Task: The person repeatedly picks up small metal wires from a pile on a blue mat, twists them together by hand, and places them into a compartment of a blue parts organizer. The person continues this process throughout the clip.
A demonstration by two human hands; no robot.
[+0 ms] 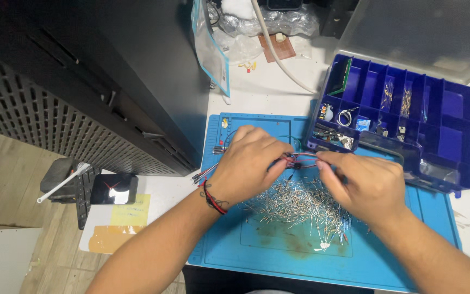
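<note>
My left hand (248, 166) and my right hand (363, 182) meet over a blue work mat (431, 212). Between their fingertips they pinch a small bundle of red and black jumper wires (299, 159). More wire ends (209, 173) stick out to the left of my left hand, which wears a red and black cord at the wrist. Under both hands lies a loose heap of small metal-legged electronic parts (300, 207) spread on the mat.
A blue compartment box (409, 109) with small parts stands open at the right rear, its clear lid (420, 32) raised. A black perforated cabinet (82, 87) fills the left. Plastic bags (267, 24), a white cable (284, 60) and a copper board (278, 46) lie behind the mat.
</note>
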